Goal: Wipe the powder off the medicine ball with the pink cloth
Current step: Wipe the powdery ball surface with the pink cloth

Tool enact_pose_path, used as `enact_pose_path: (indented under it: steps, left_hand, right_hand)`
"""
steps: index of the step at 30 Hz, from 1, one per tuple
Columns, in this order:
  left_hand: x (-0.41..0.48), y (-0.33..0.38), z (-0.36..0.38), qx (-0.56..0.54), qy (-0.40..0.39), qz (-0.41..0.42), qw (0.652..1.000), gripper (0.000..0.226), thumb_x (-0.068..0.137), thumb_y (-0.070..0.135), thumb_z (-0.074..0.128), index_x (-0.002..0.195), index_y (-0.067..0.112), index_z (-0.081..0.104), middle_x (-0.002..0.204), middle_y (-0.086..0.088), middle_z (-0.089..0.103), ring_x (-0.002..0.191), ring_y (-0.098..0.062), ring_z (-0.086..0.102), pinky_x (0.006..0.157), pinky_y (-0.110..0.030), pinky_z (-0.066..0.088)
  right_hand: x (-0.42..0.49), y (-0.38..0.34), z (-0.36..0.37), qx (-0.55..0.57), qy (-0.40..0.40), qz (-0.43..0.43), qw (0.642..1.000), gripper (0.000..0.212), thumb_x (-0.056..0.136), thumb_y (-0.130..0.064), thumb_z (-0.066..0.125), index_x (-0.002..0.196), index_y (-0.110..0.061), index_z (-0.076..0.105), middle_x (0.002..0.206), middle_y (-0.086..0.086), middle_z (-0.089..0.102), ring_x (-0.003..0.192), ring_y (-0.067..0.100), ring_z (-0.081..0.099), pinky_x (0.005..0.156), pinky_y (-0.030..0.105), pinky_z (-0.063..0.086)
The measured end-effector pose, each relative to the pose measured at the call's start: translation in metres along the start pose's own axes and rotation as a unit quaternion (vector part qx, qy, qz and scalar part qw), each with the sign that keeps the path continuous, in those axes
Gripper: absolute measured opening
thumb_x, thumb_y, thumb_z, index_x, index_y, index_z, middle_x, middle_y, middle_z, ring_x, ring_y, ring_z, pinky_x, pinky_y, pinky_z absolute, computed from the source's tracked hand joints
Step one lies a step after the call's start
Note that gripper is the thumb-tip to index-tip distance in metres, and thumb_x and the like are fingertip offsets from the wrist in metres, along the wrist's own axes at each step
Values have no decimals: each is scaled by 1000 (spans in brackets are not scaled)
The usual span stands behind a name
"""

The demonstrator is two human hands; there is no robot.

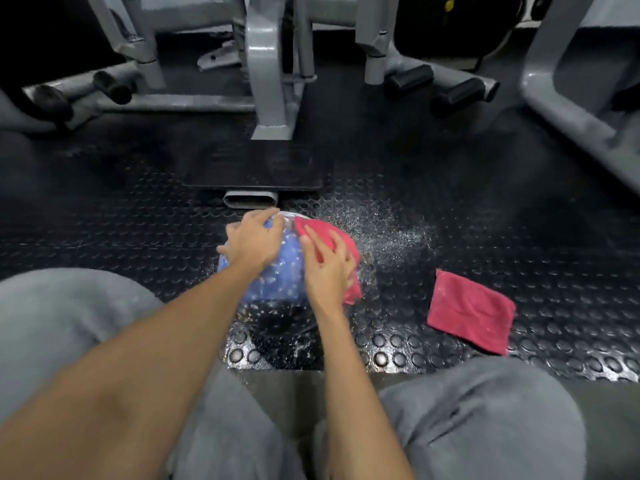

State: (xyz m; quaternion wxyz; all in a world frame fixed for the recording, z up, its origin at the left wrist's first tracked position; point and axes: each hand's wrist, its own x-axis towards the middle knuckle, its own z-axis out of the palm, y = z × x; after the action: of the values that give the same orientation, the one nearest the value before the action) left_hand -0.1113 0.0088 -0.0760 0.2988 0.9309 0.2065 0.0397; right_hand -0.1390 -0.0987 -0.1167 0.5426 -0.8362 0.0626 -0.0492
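While bracing the medicine ball [277, 277] on the studded mat [450, 358] with the left hand [252, 242], fingers splayed, sweep the pink cloth [334, 233], flat on its right flank under the right hand [327, 270], fingers parted, leftward across the powder [273, 280].

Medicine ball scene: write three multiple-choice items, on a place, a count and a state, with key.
1. Where does the spare pink cloth lie? A on the floor, right of the medicine ball; B on a knee; C on the machine.
2. How many pink cloths show? A one; B two; C three.
3. The ball is: A clean; B speckled with powder; C wrapped in cloth.
Key: A, it lies flat there, apart from the ball; B, one under the right hand, one spare; B, white flecks dot the blue.
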Motion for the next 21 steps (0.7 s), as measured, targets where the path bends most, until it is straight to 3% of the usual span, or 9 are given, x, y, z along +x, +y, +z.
enact_pose_path:
  steps: [2,4,7,10,14,16,19,21]
  left_hand:
    - [4,6,1,19,-7,15,1000,39,92,54,39,126,41,53,137,7,43,125,-31,32,103,-50,22]
    - [10,9,3,44,-13,22,999,41,91,56,38,126,41,53,134,5,43,122,-33,32,101,-51,24]
    - [18,9,3,53,-27,18,998,40,92,56,36,126,41,51,134,5,42,122,-32,32,99,-51,26]
    - [23,-3,1,10,-30,20,999,39,92,56,35,125,43,51,138,10,42,126,-29,36,104,-52,28]
    - [25,-29,-1,-48,-21,36,998,41,89,61,35,124,47,50,141,19,43,131,-25,37,105,-54,30]
    - [27,-31,0,-50,-13,33,998,40,90,60,34,124,47,50,141,19,42,132,-25,36,105,-54,29]
    - [32,-27,0,-51,-16,19,998,39,91,57,34,126,46,50,142,18,43,133,-25,36,105,-53,30]
    - [34,-30,0,-52,-21,23,998,38,92,55,33,126,48,50,142,19,42,132,-25,36,106,-51,29]
  right_hand:
    - [10,6,-5,34,8,63,997,41,90,-52,44,126,-35,53,142,-12,34,131,19,24,109,52,19]
    - [18,2,-6,35,38,63,997,36,89,-46,49,120,-32,59,129,-15,45,118,16,34,104,48,29]
    - [20,-8,-3,2,71,-32,997,28,88,-40,55,111,-29,66,108,-18,51,97,10,36,89,37,39]
    - [19,1,-2,-34,36,-131,990,24,88,-35,57,109,-28,67,109,-13,54,97,10,39,81,26,36]
    - [23,15,-2,122,99,27,987,19,88,-23,59,105,-29,63,102,-12,53,90,-2,49,94,33,44]
    - [21,1,6,80,100,16,992,21,87,-26,59,107,-26,65,102,-14,52,92,3,48,92,30,44]
    - [12,-23,19,-50,65,-104,991,25,85,-36,59,108,-29,67,103,-22,49,96,5,38,79,19,34]
    - [6,-16,21,-94,55,-141,984,27,85,-47,55,110,-39,63,113,-21,48,102,7,34,84,24,29]
